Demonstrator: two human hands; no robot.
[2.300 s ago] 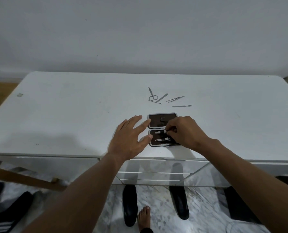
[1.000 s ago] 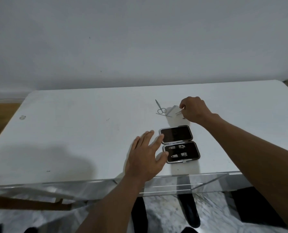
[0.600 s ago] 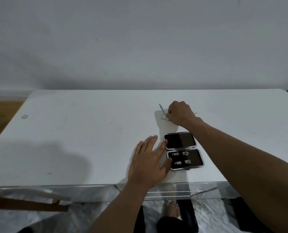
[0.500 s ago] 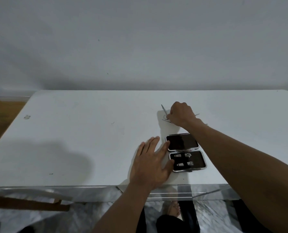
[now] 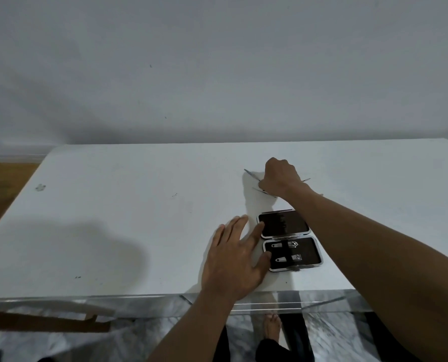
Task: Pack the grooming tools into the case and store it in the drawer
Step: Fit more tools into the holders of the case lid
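The black grooming case lies open on the white table, near the front edge. Its near half holds two small metal clippers; the far half looks bare. My left hand rests flat beside the case, fingers spread, with index finger and thumb touching its left rim. My right hand is reached out behind the case, knuckles up, fingers curled down over the loose metal tools. A scissors tip and a thin tool stick out to its left and another tool end to its right. What the fingers grip is hidden.
A clear, reflective drawer front runs under the table's front edge. Below it I see a bare foot and dark footwear on a marble floor. A wall stands right behind the table. Wooden floor shows at the far left.
My right hand left the case, reached back to the loose tools and slid left over the scissors. In the last half second it barely moved. My left hand stayed by the case.
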